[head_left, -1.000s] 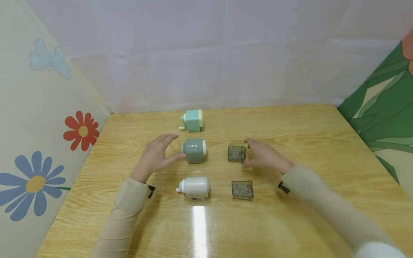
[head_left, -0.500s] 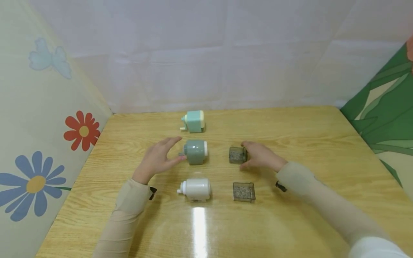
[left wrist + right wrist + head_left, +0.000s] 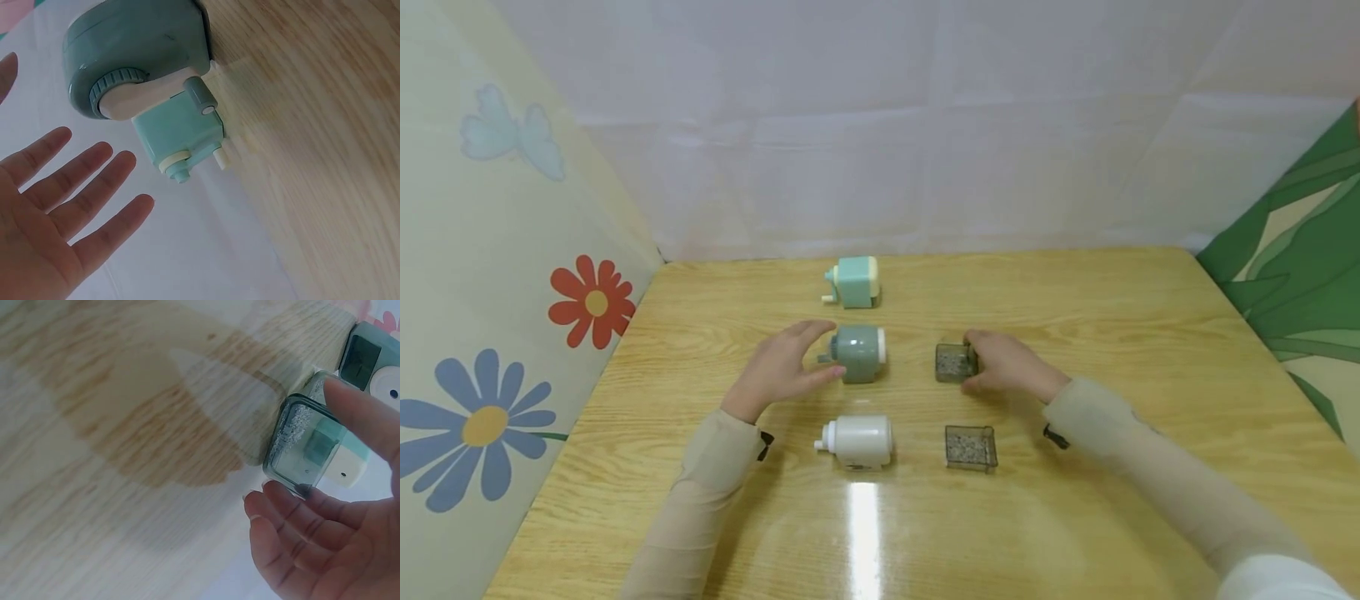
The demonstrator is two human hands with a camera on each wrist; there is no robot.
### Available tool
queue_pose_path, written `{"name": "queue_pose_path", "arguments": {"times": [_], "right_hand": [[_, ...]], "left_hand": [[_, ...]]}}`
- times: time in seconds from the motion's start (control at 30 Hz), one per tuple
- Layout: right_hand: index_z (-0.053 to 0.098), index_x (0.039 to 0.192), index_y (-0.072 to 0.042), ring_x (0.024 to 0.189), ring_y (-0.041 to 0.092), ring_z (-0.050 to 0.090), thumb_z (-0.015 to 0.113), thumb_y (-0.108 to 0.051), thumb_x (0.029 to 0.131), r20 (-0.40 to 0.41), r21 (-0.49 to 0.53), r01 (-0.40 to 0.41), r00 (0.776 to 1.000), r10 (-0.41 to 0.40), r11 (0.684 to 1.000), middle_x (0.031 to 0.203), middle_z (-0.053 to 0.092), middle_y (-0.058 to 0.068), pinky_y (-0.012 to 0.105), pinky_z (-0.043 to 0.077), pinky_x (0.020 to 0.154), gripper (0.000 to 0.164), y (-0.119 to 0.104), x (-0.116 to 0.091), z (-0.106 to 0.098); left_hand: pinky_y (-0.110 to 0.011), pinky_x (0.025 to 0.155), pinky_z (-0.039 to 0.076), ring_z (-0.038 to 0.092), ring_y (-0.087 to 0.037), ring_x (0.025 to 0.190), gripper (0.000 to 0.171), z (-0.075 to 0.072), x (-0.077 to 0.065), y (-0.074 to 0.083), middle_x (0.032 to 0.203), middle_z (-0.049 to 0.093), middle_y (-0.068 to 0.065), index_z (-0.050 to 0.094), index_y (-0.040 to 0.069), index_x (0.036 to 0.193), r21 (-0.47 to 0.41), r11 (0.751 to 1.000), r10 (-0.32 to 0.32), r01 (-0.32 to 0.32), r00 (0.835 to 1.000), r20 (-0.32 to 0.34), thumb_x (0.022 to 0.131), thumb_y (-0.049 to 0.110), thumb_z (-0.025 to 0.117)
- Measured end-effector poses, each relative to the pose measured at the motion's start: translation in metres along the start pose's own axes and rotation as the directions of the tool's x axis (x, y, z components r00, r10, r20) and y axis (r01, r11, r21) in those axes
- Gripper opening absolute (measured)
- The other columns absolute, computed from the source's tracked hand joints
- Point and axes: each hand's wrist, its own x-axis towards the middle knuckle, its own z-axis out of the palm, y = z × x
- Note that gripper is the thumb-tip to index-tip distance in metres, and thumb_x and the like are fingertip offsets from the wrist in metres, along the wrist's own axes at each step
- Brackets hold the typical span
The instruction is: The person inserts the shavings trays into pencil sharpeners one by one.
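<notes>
A grey-green crank pencil sharpener (image 3: 859, 354) stands mid-table, its crank handle (image 3: 150, 92) facing my left hand (image 3: 782, 371). That hand has its fingers spread and straight around the crank end; in the left wrist view (image 3: 62, 206) they are apart from the body. To the right lies a smoky see-through shavings drawer (image 3: 952, 363) holding grey shavings. My right hand (image 3: 1011, 365) pinches its right end, thumb on one side and fingers on the other; the right wrist view shows the drawer (image 3: 300, 447) between thumb and fingertips.
A mint sharpener (image 3: 856, 282) stands behind, near the table's back edge. Nearer to me are a white sharpener (image 3: 859, 442) and a second see-through drawer (image 3: 970, 448) with shavings. A white cloth (image 3: 790, 167) hangs behind the wooden table (image 3: 1075, 517).
My right hand has moved left onto the shavings drawer's end and closed around it. My left hand has moved slightly right, closer around the grey-green sharpener's crank end.
</notes>
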Motion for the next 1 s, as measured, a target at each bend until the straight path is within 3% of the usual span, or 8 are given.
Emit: {"name": "queue_pose_path", "arguments": {"times": [0.27,0.47,1.0], "right_hand": [[0.05,0.114,0.009,0.09,0.032,0.058,0.078,-0.027,0.071,-0.03,0.008,0.019,0.999,-0.019,1.0,0.102,0.06,0.02,0.044,0.049,0.079,0.063,-0.002,-0.003,-0.002],[0.048,0.118,0.01,0.093,0.033,0.058,0.077,-0.027,0.073,-0.02,0.005,0.023,1.0,-0.022,1.0,0.108,0.058,0.022,0.045,0.049,0.081,0.065,-0.006,-0.005,-0.004],[0.049,0.116,0.01,0.092,0.034,0.058,0.078,-0.029,0.072,-0.022,-0.019,0.061,0.998,-0.061,0.998,0.108,0.058,0.023,0.045,0.049,0.08,0.066,-0.009,-0.003,-0.005]], "left_hand": [[-0.046,0.09,0.044,0.048,-0.031,0.115,0.063,0.003,0.013,0.001,0.13,0.049,-0.015,0.044,0.006,0.132,-0.021,1.0,-0.005,0.006,0.999,0.052,0.082,0.037,0.066],[-0.041,0.086,0.047,0.053,-0.026,0.107,0.06,0.007,0.022,0.003,0.126,0.051,-0.012,0.049,0.007,0.129,-0.002,1.0,0.012,-0.012,0.995,0.095,0.079,0.031,0.071],[-0.041,0.087,0.047,0.054,-0.027,0.103,0.053,0.009,0.026,0.006,0.121,0.053,-0.013,0.052,0.003,0.123,-0.015,1.0,0.002,-0.001,0.996,0.088,0.077,0.018,0.074]]}}
